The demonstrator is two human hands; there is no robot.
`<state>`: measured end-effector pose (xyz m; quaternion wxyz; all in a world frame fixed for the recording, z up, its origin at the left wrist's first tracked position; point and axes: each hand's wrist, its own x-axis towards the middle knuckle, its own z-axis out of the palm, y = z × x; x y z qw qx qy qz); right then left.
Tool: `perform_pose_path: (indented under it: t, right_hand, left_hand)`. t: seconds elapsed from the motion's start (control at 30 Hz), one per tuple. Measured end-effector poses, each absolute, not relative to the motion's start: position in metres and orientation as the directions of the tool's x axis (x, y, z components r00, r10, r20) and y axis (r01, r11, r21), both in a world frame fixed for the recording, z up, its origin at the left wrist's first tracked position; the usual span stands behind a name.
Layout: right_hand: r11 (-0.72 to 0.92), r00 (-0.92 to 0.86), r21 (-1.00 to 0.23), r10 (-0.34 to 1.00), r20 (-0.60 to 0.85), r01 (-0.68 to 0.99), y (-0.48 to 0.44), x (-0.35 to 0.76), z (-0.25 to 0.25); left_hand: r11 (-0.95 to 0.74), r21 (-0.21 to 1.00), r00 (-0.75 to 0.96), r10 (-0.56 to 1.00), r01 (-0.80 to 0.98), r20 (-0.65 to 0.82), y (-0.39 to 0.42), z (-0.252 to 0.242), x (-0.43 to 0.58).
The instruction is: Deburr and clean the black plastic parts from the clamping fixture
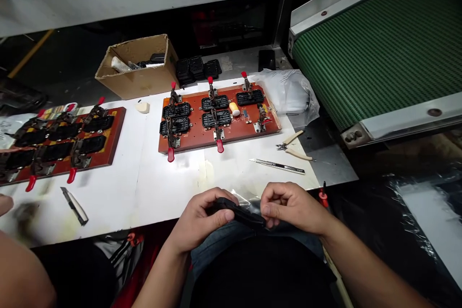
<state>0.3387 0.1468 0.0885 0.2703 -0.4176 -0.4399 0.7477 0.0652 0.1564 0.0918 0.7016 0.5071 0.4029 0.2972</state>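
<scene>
Low in the middle of the head view, a dark, flat black plastic part (243, 215) is held tilted above my lap. My left hand (205, 219) is closed round its left end, thumb on the near face. At the right end, my right hand (292, 207) has its fingers curled and its thumb pressed in, gripping the part's edge; the exact contact is partly hidden. Beyond my hands lies a reddish-brown fixture board (198, 137) with red-handled toggle clamps and several black plastic parts (215, 118) on it.
A utility knife (277, 166) and cream-handled nippers (294, 147) lie to the right. Further back stand a cardboard box (133, 72), stacked black parts (195, 68) and a plastic bag (288, 91). Left are a second fixture board (115, 139), another knife (74, 207) and a co-worker's arm (21, 269). A green conveyor (378, 43) borders the right.
</scene>
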Motion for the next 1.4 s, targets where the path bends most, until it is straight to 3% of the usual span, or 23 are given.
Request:
perform_pose_path:
  t: [0.2, 0.37, 0.53, 0.73, 0.9, 1.03, 1.23, 1.4]
  right_hand:
    - [-0.278, -0.531, -0.955, 0.797, -0.287, 0.098, 0.151, 0.336, 0.091]
    - [-0.298, -0.559, -0.952, 0.78, -0.281, 0.062, 0.152, 0.333, 0.095]
    - [-0.101, -0.444, -0.971, 0.876, -0.19, 0.218, 0.155, 0.329, 0.101]
    - [-0.141, -0.39, -0.97, 0.897, -0.209, 0.197, 0.154, 0.326, 0.1]
    - [-0.299, -0.228, -0.942, 0.917, -0.328, 0.152, 0.151, 0.325, 0.093]
    - [-0.311, -0.084, -0.932, 0.94, -0.33, 0.185, 0.151, 0.324, 0.085]
    - [-0.107, -0.123, -0.936, 0.98, -0.156, 0.336, 0.147, 0.31, 0.086]
    - [0.026, -0.239, -0.924, 0.968, -0.071, 0.381, 0.144, 0.304, 0.087]
  left_hand:
    - [0.318, 0.948, 0.535, 0.797, 0.023, -0.28, 0.157, 0.094, 0.064]
    - [0.333, 0.942, 0.569, 0.769, 0.031, -0.291, 0.158, 0.094, 0.063]
    - [0.312, 0.949, 0.591, 0.76, 0.034, -0.271, 0.161, 0.098, 0.066]
    - [0.274, 0.961, 0.571, 0.785, 0.028, -0.241, 0.166, 0.098, 0.066]
    - [0.155, 0.986, 0.38, 0.91, 0.065, -0.168, 0.162, 0.096, 0.06]
    - [0.081, 0.993, 0.157, 0.983, 0.088, -0.094, 0.149, 0.105, 0.051]
    - [0.322, 0.941, 0.463, 0.822, 0.102, -0.331, 0.131, 0.117, 0.057]
    - [0.22, 0.944, 0.446, 0.839, 0.245, -0.312, 0.128, 0.113, 0.065]
